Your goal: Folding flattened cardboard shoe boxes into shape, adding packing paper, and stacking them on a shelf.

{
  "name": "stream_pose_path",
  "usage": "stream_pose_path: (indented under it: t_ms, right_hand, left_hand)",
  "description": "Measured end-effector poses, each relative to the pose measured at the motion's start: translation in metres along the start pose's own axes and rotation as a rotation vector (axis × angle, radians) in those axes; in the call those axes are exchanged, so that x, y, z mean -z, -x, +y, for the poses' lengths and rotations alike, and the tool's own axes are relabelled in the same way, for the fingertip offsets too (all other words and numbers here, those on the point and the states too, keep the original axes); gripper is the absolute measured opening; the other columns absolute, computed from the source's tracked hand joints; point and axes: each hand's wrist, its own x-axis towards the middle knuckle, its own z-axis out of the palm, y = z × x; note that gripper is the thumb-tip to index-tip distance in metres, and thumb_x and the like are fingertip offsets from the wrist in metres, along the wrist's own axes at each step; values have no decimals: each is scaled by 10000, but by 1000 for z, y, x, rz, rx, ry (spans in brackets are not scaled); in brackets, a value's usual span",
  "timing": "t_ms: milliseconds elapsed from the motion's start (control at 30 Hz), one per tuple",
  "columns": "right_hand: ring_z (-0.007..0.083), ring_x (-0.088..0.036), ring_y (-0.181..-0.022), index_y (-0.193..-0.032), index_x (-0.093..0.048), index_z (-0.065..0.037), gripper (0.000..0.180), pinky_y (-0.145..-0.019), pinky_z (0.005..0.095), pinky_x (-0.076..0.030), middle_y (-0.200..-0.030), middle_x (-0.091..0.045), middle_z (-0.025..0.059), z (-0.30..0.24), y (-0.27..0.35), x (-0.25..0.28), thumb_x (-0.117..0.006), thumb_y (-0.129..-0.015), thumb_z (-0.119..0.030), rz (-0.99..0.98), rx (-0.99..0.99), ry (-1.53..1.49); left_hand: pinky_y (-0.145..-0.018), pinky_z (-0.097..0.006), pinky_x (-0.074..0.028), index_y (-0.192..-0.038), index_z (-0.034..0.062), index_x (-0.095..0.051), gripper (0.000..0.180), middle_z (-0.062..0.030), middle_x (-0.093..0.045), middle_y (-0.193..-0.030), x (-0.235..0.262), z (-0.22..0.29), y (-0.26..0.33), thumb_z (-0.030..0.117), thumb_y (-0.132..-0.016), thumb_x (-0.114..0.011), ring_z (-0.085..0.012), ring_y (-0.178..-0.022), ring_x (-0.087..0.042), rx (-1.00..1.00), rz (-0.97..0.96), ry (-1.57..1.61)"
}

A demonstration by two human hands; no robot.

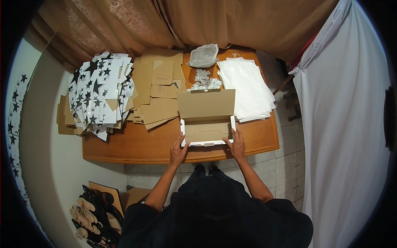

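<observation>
A cardboard box (pixel 206 125), brown inside and white outside, sits at the front edge of the wooden table with its lid raised at the back. No contents show inside it. At its front left corner, my left hand (pixel 178 150) grips the side wall, with the thumb at the front wall. My right hand (pixel 237 145) holds the front right corner the same way. Just behind the raised lid lie several small clear packets (pixel 203 81), partly hidden by it.
On the wooden table (pixel 136 144), stacked star-printed white sheets (pixel 99 93) and flat brown cardboard pieces (pixel 161 109) lie left. White sheets (pixel 246 89) lie right; a clear plastic bag (pixel 203 56) is at the back. Shoes (pixel 93 215) stand lower left; a white curtain (pixel 343 124) hangs right.
</observation>
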Motion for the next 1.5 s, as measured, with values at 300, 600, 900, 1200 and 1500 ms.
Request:
stream_pose_path:
  t_ms: [300,600,900,1200,1500]
  right_hand:
    - [442,-661,-1108,-1229,-662,52,577,-916,438,-564,-1247,-633,316,0,-7,-3,-845,-817,-309,86,138,-48]
    - [440,-655,-1139,-1241,-655,69,619,-928,434,-562,-1288,-616,328,-45,-2,-26,-852,-810,-330,-22,212,-155]
    - [421,-642,-1174,-1293,-634,47,605,-966,426,-545,-1354,-588,300,-53,-28,-54,-838,-831,-286,-91,211,-110]
    - [430,-583,-1235,-1380,-549,44,623,-1018,453,-495,-1397,-558,268,-56,-24,-63,-763,-900,-289,-75,264,8]
    - [362,-563,-1215,-1503,-409,14,683,-1035,438,-462,-1348,-561,245,-58,-29,-13,-667,-974,-332,55,-51,-184]
  left_hand:
    - [-998,-394,-527,-1165,-61,-702,364,-239,-638,-1318,5,-3,0,153,-880,-776,-361,-1195,-653,89,5,-25]
    - [-913,-363,-577,-1193,-35,-703,373,-218,-640,-1335,64,-9,28,102,-860,-800,-320,-1166,-676,43,127,-169]
    - [-961,-403,-545,-1190,-59,-679,361,-235,-630,-1337,65,-33,18,129,-892,-761,-384,-1167,-660,57,182,-210]
    - [-1014,-441,-502,-1191,-44,-690,340,-220,-652,-1306,71,-38,17,138,-907,-730,-378,-1186,-637,-16,87,-375]
    - [-933,-432,-510,-1140,1,-724,257,-187,-714,-1139,72,49,-75,154,-936,-695,-339,-1072,-668,-58,12,-40]
